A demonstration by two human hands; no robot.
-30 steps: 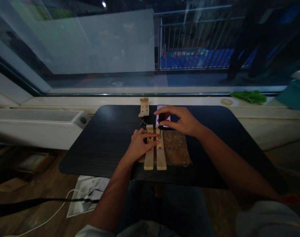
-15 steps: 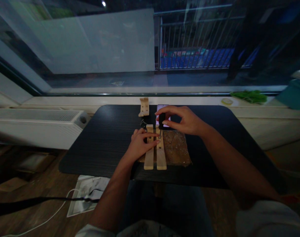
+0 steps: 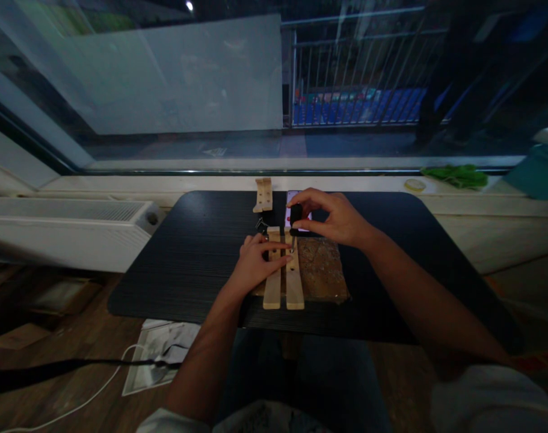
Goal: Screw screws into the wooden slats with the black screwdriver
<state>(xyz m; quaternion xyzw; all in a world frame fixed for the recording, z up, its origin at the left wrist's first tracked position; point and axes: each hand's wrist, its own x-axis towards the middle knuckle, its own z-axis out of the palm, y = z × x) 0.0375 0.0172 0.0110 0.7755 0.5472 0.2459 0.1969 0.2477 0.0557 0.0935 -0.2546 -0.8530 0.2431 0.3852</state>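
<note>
My right hand [image 3: 334, 218] grips a screwdriver by its black handle [image 3: 296, 215], thumb and fingers closed around it. The screwdriver stands nearly upright, its shaft pointing down at a small metal screw [image 3: 292, 251] in the right wooden strip [image 3: 294, 288]. My left hand [image 3: 255, 260] lies across the left wooden strip [image 3: 272, 291] and holds the right strip, its index finger and thumb tips on either side of the screw. Both pale strips have holes and lie side by side on a rough brown board [image 3: 323, 270]. Whether the screwdriver tip sits in the screw is too small to tell.
Behind the strips stands a pale wooden piece with holes [image 3: 263, 195]. Small dark metal parts [image 3: 260, 225] lie near it. A lit phone [image 3: 292, 197] is partly behind my right hand. The black table [image 3: 174, 264] meets a windowsill holding green leaves [image 3: 456, 176].
My right-hand fingers have shifted slightly on the screwdriver handle, as in a small turn. My left hand and the wooden strips stay in place.
</note>
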